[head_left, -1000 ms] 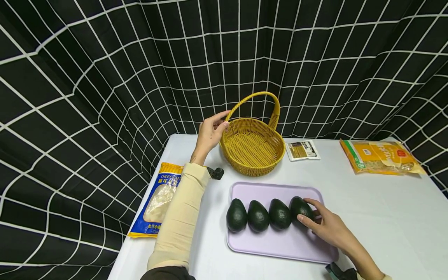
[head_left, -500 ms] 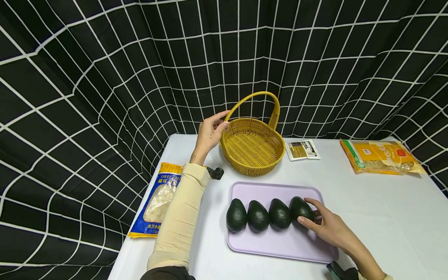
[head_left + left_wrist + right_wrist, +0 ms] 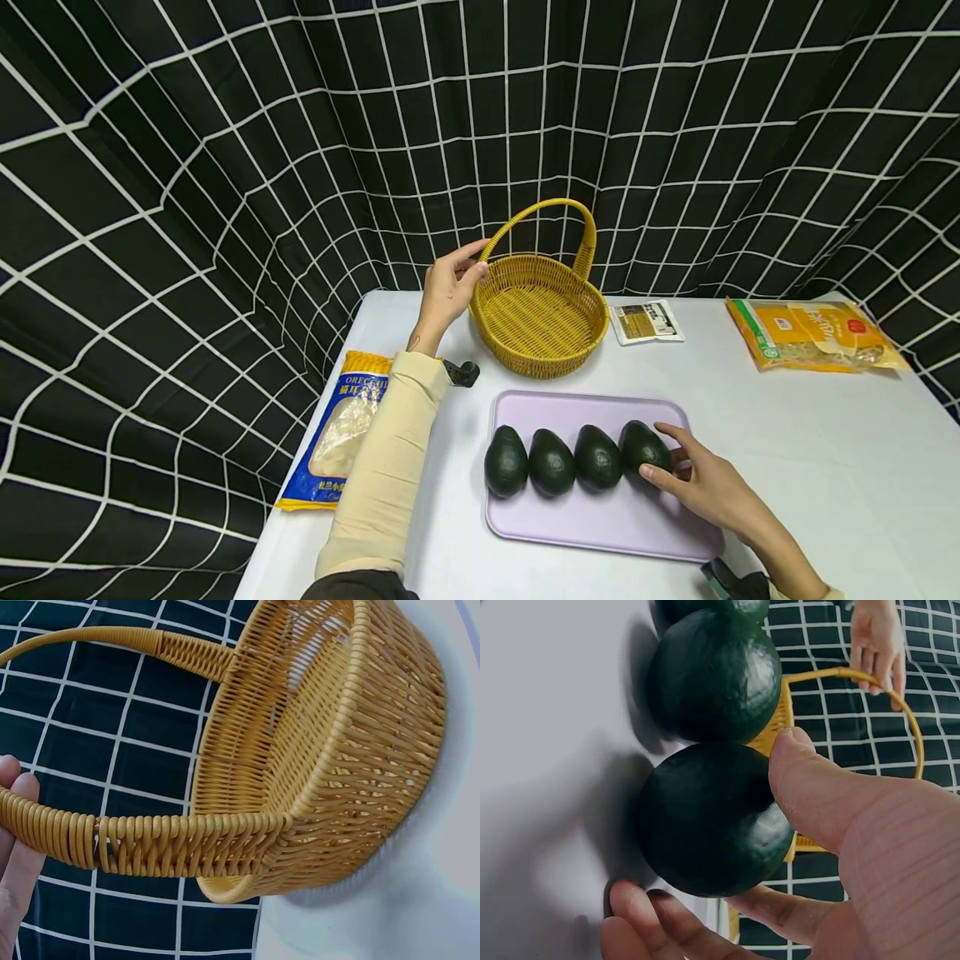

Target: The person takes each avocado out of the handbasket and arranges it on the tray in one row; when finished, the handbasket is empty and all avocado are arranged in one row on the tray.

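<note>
My left hand holds one side of the tall handle of a yellow woven basket, with thumb and fingers about it. The basket stands upright, with nothing seen inside. Several dark green avocados lie in a row on a lilac tray. At the row's right end, my right hand curves round the last avocado. In the right wrist view its thumb lies against the upper side and the other fingers are below. That avocado is still on the tray, beside its neighbour.
A blue and yellow pasta bag lies at the left, partly under my left sleeve. A small white and brown packet is right of the basket. Farther right lies an orange food bag. A black gridded curtain surrounds the white table.
The right thumb has slid very slightly toward the right on the end avocado. The left hand, basket and avocados stay in place; the head view has shifted a little.
</note>
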A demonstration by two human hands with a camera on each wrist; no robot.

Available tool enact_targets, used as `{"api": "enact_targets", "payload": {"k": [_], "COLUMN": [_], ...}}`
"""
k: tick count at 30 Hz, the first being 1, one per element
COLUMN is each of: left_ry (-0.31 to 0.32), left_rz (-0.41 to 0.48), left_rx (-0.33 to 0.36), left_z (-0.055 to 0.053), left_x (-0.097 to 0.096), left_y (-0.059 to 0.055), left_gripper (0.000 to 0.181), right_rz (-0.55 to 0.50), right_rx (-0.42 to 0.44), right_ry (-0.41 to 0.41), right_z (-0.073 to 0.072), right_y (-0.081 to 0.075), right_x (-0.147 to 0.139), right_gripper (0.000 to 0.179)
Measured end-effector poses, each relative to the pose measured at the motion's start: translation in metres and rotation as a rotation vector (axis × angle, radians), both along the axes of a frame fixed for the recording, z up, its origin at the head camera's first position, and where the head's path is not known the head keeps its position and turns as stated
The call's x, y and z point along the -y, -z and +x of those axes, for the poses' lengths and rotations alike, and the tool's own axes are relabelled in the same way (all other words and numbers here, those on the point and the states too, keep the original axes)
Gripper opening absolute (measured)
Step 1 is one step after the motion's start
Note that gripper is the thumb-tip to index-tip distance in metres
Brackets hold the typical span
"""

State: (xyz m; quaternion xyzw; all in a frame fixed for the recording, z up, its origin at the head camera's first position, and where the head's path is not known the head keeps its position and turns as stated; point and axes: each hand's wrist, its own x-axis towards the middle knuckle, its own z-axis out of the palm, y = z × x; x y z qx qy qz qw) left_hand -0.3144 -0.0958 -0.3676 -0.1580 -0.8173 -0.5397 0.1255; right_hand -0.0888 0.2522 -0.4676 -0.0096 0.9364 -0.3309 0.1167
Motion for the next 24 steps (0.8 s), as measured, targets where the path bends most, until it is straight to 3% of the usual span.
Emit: {"api": "enact_targets", "payload": {"k": [4, 11, 20, 24], "left_ry": [-0.017, -0.081, -0.121, -0.133], "left_rz": [-0.005, -0.057, 0.029, 0.024], "left_rx": [0.002, -0.052, -0.139, -0.153], "left_z": [-0.003, -0.005, 0.006, 0.012], "left_x": [0.003, 0.007, 0.01, 0.01], "left_y": [0.001, -0.004, -0.008, -0.007], "left_gripper": [0.037, 0.035, 0.024, 0.022], "right_rz": [0.011, -0.007, -0.014, -0.041], "right_rx": [-0.025, -0.077, -0.14, -0.189], "right_ry": [-0.006, -0.02, 0.022, 0.055], "right_z": [-0.004, -0.014, -0.019, -0.025], "right_y": [0.0, -0.001, -0.004, -0.007], "right_x": [0.001, 0.002, 0.001, -0.002], "right_gripper": [0.08, 0.078, 0.07, 0.06]}}
